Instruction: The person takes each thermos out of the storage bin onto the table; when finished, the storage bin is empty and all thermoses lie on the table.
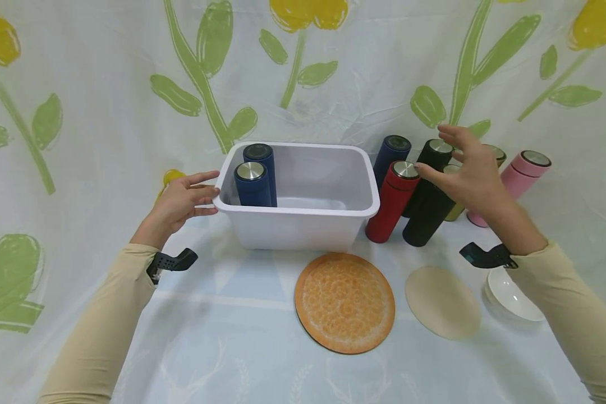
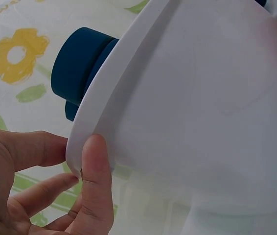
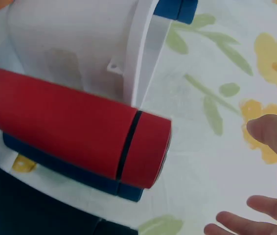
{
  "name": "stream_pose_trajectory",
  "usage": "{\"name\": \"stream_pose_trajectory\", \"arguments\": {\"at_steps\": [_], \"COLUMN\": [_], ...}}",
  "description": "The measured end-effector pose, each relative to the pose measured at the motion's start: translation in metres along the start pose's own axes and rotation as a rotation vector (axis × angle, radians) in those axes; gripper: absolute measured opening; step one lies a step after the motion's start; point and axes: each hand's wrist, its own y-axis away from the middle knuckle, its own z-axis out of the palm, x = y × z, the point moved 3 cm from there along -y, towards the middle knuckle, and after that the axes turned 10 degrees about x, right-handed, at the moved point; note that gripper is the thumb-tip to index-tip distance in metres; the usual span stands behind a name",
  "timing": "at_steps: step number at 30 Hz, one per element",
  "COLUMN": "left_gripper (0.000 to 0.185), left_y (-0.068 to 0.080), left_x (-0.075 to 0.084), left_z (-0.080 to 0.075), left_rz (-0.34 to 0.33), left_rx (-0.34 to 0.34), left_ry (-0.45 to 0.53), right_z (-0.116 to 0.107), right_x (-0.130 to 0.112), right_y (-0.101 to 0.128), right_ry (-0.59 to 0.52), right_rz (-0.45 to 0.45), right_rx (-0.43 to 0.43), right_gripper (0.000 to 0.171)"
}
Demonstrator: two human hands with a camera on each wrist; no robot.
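Everywhere, floral cloth (image 1: pixel 106 140) under white bin (image 1: pixel 293 227)

Left hand (image 2: pixel 40 191) grips the white bin's (image 2: pixel 202 107) rim at seven o'clock, thumb (image 2: pixel 95 171) pressed on the outer wall; a dark blue flask (image 2: pixel 77 68) pokes up at ten o'clock over the flowered cloth (image 2: pixel 16 54).

Head view: high, looks forward and down over whole table. Left wrist view: very close, faces white bin (image 2: pixel 187 98) rim corner. Right wrist view: close, faces red flask (image 3: pixel 75 129) beside bin. Shared by all: white bin (image 1: pixel 303 224).
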Motion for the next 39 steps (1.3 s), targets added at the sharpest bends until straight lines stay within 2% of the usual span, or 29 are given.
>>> {"name": "stream_pose_trajectory", "arguments": {"at_steps": [11,19,30,39], "left_gripper": [0.056,0.056,0.056,0.057], "left_y": [0.002,0.003,0.003,0.002], "left_x": [0.0,0.0,0.0,0.0], "left_z": [-0.001,-0.003,-0.003,0.001], "left_rz": [0.002,0.001,0.019,0.005], "left_rx": [0.003,0.006,0.015,0.004], "left_ry": [0.001,0.005,-0.003,0.013], "right_z": [0.018,0.037,0.071,0.1], "right_x": [-0.024,-0.039,-0.06,-0.077], "right_y": [-0.005,-0.007,-0.006,0.002], "right_ry": [-0.058,-0.078,-0.159,-0.194], "right_rz": [-0.1,-0.137,-0.201,-0.235], "right_rx": [-0.009,-0.056,-0.108,-0.169], "right_gripper": [0.073,0.07,0.066,0.067]}}
